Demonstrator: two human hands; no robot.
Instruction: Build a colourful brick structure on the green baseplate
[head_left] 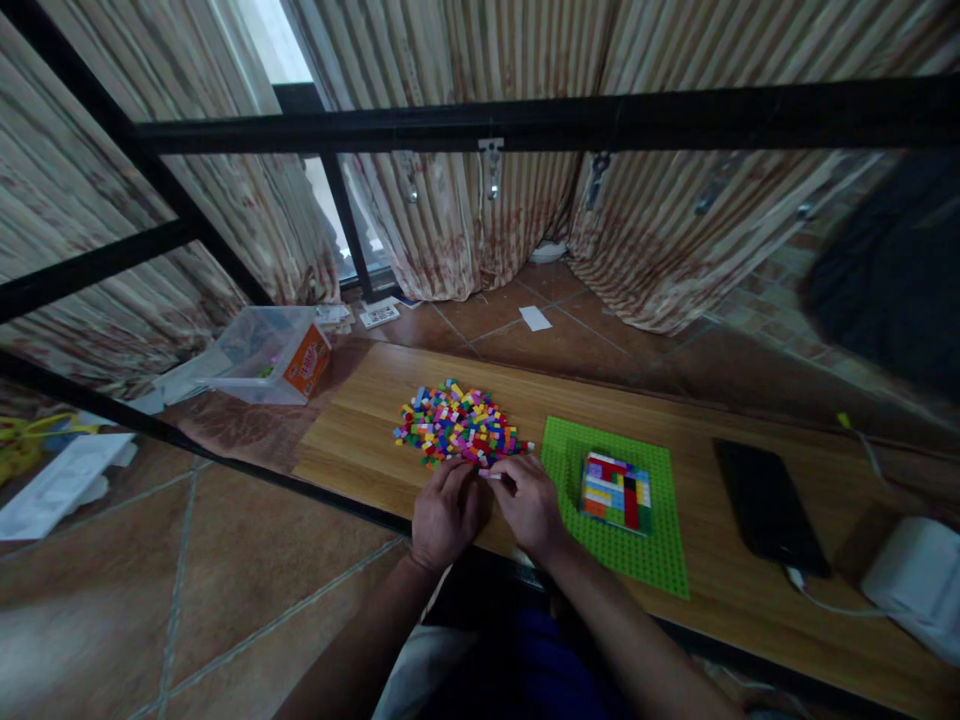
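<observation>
A heap of small toy bricks (461,420) in many colours lies on the wooden board. At its near edge are both my hands, close together. My right hand (531,503) pinches a small pale pink brick (492,476) between thumb and fingertips. My left hand (446,512) has its fingers curled together just left of that brick; what they hold, if anything, is hidden. To the right lies a green studded baseplate (559,445), bearing a multicoloured block of bricks (616,490) built in flat layers.
A black phone (769,500) with a white cable lies on the board (352,420), near a white device (919,580). On the tiled floor stands a clear plastic box (259,345) with an orange label. A black metal bar (525,122) crosses before the curtains.
</observation>
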